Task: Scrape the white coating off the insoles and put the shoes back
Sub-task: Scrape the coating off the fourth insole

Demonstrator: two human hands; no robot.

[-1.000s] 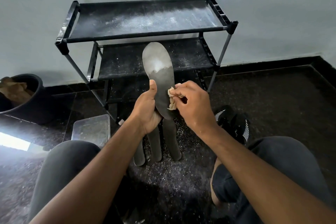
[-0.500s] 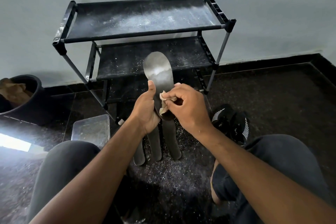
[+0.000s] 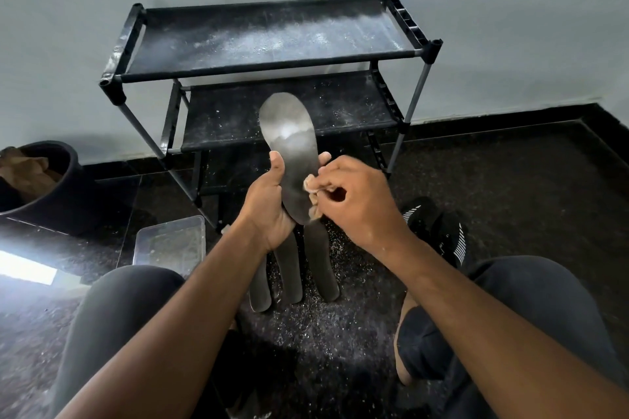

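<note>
My left hand (image 3: 269,204) grips a dark grey insole (image 3: 292,146) upright by its lower half, thumb along its left edge. A patch of white coating shows near the insole's upper middle. My right hand (image 3: 354,201) pinches a small crumpled beige rag (image 3: 311,192) against the insole's lower right edge. Three more dark insoles (image 3: 294,275) lie side by side on the floor below my hands. A black shoe with white stripes (image 3: 439,231) stands on the floor to the right, partly behind my right arm.
A black two-tier shoe rack (image 3: 272,41), dusted white, stands against the wall ahead. A clear plastic tray (image 3: 170,245) lies on the floor at left. A dark bucket (image 3: 51,194) holding brown paper sits at far left. White scrapings cover the dark floor (image 3: 326,326) between my knees.
The insole has dropped lower in my left hand's grip and sits lower in view. My right hand with the rag has slid along the insole's lower part.
</note>
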